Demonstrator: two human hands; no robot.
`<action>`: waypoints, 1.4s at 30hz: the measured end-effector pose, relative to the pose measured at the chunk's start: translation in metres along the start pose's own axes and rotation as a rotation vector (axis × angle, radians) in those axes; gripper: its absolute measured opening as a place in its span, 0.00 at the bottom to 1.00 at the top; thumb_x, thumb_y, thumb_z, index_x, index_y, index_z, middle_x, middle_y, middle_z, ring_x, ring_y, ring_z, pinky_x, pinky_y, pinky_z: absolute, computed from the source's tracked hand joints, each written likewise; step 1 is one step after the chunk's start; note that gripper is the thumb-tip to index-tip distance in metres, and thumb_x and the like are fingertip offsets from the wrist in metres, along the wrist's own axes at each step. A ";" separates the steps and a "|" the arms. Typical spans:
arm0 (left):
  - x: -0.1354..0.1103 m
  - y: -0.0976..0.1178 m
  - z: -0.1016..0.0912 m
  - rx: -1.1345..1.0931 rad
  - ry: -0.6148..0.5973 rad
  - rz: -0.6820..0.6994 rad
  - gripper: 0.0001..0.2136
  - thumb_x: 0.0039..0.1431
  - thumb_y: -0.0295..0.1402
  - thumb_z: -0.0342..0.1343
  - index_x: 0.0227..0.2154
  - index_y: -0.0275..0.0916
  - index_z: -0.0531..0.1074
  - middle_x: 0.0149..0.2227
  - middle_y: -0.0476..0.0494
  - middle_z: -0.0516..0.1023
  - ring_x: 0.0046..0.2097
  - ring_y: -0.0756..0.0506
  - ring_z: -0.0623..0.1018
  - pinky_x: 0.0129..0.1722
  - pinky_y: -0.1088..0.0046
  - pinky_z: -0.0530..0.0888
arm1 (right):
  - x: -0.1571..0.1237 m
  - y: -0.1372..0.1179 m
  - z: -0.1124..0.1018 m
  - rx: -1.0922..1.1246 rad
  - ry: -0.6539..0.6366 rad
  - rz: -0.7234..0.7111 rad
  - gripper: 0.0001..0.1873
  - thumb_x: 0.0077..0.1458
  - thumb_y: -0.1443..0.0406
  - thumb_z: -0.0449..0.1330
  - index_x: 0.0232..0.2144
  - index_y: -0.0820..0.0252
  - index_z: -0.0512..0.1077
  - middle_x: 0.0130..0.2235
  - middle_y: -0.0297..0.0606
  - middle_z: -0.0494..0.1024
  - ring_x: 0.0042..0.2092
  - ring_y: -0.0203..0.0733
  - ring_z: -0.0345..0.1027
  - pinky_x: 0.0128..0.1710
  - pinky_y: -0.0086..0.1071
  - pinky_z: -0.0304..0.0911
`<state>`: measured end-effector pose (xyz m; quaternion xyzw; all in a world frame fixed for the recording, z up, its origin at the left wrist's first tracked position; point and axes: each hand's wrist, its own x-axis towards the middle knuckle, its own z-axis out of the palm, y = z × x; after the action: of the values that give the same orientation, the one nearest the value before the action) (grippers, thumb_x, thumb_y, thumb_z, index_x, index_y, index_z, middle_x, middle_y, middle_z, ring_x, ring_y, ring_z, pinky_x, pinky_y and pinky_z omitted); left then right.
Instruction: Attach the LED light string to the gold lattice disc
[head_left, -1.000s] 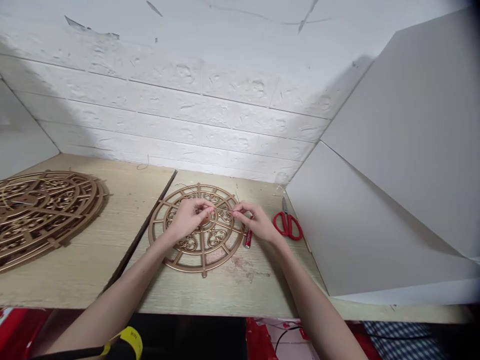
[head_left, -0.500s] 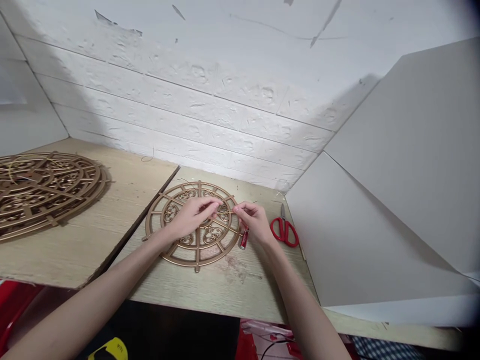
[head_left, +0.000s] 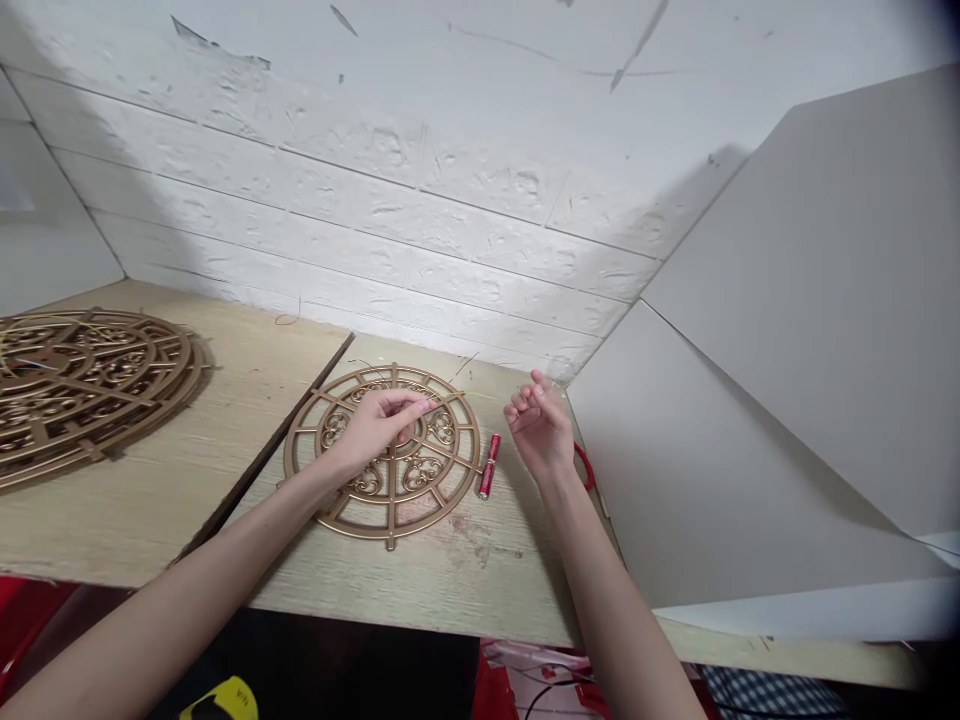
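Observation:
A round gold openwork frame (head_left: 391, 490) with scroll ornaments lies flat on the table. Over its middle, my left hand (head_left: 382, 425) pinches a thin yellowish wire (head_left: 448, 397) between thumb and forefinger, the free part pointing right. My right hand (head_left: 541, 425) is raised to the right of the frame with its fingers apart and nothing seen in them. Between frame and right hand lie red batteries (head_left: 489, 467), end to end. The red-handled scissors (head_left: 584, 467) are mostly hidden behind my right wrist.
Several similar gold frames are stacked (head_left: 105, 440) on the left, with yellow wire on top. A dark gap (head_left: 255, 470) divides the tabletop. A white brick-pattern wall (head_left: 360, 230) stands behind, and a pale board (head_left: 735, 480) leans at the right.
My right hand has let go of the wire and moved right and up, opening and covering most of the scissors. My left hand keeps its pinch near the same spot.

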<state>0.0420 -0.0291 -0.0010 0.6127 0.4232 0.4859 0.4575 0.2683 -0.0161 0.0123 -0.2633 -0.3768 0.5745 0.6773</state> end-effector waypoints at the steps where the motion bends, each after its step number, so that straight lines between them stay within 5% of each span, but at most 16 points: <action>1: 0.000 0.000 0.000 -0.015 -0.001 0.001 0.15 0.51 0.42 0.58 0.34 0.36 0.78 0.19 0.49 0.69 0.21 0.53 0.64 0.20 0.78 0.60 | 0.000 0.001 0.000 -0.010 0.007 0.011 0.16 0.43 0.64 0.67 0.38 0.52 0.72 0.28 0.27 0.68 0.26 0.28 0.59 0.28 0.24 0.63; 7: -0.002 0.000 0.003 -0.002 -0.032 0.026 0.14 0.49 0.41 0.60 0.33 0.36 0.79 0.22 0.48 0.72 0.21 0.54 0.65 0.19 0.79 0.61 | -0.009 0.020 0.013 -0.348 -0.161 0.214 0.15 0.41 0.62 0.70 0.33 0.62 0.75 0.29 0.33 0.73 0.27 0.29 0.63 0.28 0.25 0.62; 15: -0.004 -0.001 0.007 0.080 -0.009 0.128 0.15 0.53 0.39 0.57 0.38 0.35 0.77 0.22 0.48 0.73 0.23 0.51 0.70 0.21 0.77 0.67 | -0.010 0.013 0.009 -0.347 -0.037 0.381 0.24 0.42 0.66 0.71 0.43 0.61 0.71 0.44 0.42 0.75 0.36 0.39 0.74 0.33 0.27 0.69; 19: -0.008 0.000 0.005 0.235 0.027 0.315 0.10 0.56 0.37 0.55 0.34 0.36 0.77 0.26 0.47 0.76 0.27 0.50 0.74 0.28 0.76 0.70 | -0.011 0.013 0.010 -0.255 -0.206 0.486 0.19 0.45 0.67 0.69 0.41 0.63 0.73 0.44 0.42 0.75 0.36 0.36 0.74 0.33 0.25 0.69; 23: -0.011 0.002 0.004 0.370 0.059 0.478 0.08 0.58 0.34 0.53 0.32 0.38 0.77 0.29 0.48 0.78 0.30 0.51 0.75 0.32 0.76 0.71 | -0.014 0.021 0.015 0.006 -0.368 0.481 0.17 0.45 0.68 0.69 0.40 0.63 0.74 0.37 0.36 0.77 0.33 0.30 0.71 0.33 0.21 0.68; 27: -0.012 0.001 0.004 0.401 0.052 0.501 0.07 0.58 0.33 0.54 0.33 0.38 0.76 0.30 0.49 0.79 0.30 0.51 0.76 0.32 0.77 0.71 | -0.013 0.025 0.016 0.150 -0.359 0.437 0.16 0.43 0.70 0.69 0.38 0.62 0.74 0.33 0.33 0.76 0.33 0.29 0.69 0.35 0.18 0.67; 42: -0.015 -0.002 0.006 0.498 -0.058 0.472 0.09 0.59 0.34 0.51 0.31 0.38 0.75 0.32 0.46 0.79 0.33 0.49 0.77 0.36 0.74 0.71 | -0.014 0.031 0.021 -0.125 -0.275 0.310 0.12 0.40 0.62 0.71 0.28 0.61 0.77 0.28 0.33 0.73 0.25 0.29 0.60 0.28 0.23 0.60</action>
<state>0.0456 -0.0439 -0.0064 0.8002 0.3623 0.4426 0.1803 0.2329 -0.0253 -0.0029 -0.2787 -0.4555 0.6778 0.5053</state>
